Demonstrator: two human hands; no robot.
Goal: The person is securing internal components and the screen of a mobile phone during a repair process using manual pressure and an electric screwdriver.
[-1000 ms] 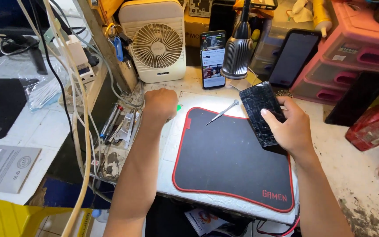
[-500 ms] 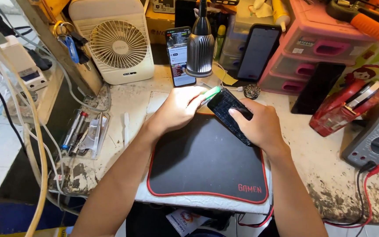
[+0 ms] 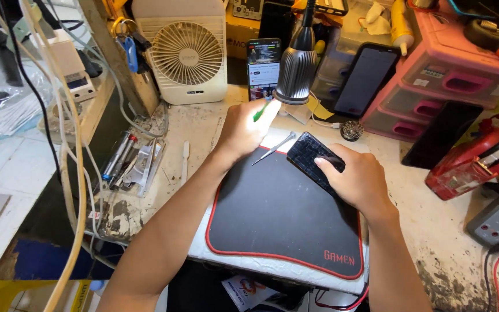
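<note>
Black mat, red-edged, nearest on table. Right hand clasps dark phone, tilted, at mat's far right corner. Left hand closed on green-handled tool, left of phone. Metal tweezers lie between hands. Beyond: lamp head, white fan.

My right hand is pressing down on a dark phone that is lying tilted at the two o'clock corner of the black red-edged mat. My left hand is closing around a small green-handled tool at twelve o'clock, just under the grey lamp head. Metal tweezers are lying between my hands, on the mat's top edge. A white fan is standing at eleven o'clock, beside an upright lit phone.
</note>
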